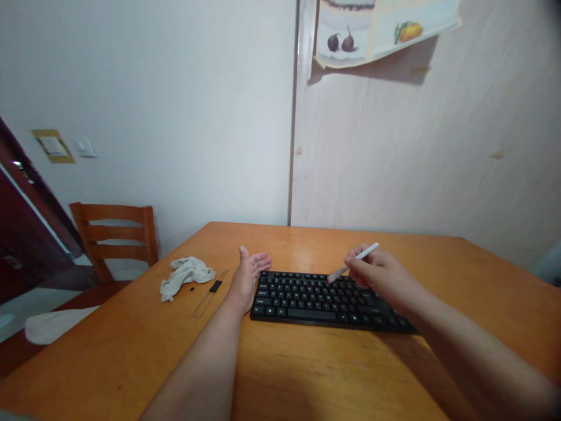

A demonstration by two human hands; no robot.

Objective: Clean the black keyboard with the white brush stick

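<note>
A black keyboard lies flat on the wooden table. My left hand rests against its left end, fingers stretched out and thumb raised, holding nothing. In my right hand is a slim brush with a white handle, pinched between thumb and fingers. The brush slants down to the left, and its pinkish tip is at the upper rows of keys. My right hand and forearm hide part of the keyboard's right side. Left of my left hand lies a wire keycap puller with a black grip.
A crumpled white cloth lies on the table's left side, with a small black piece, perhaps a keycap, beside it. A wooden chair stands beyond the left edge of the table. Walls rise behind the table.
</note>
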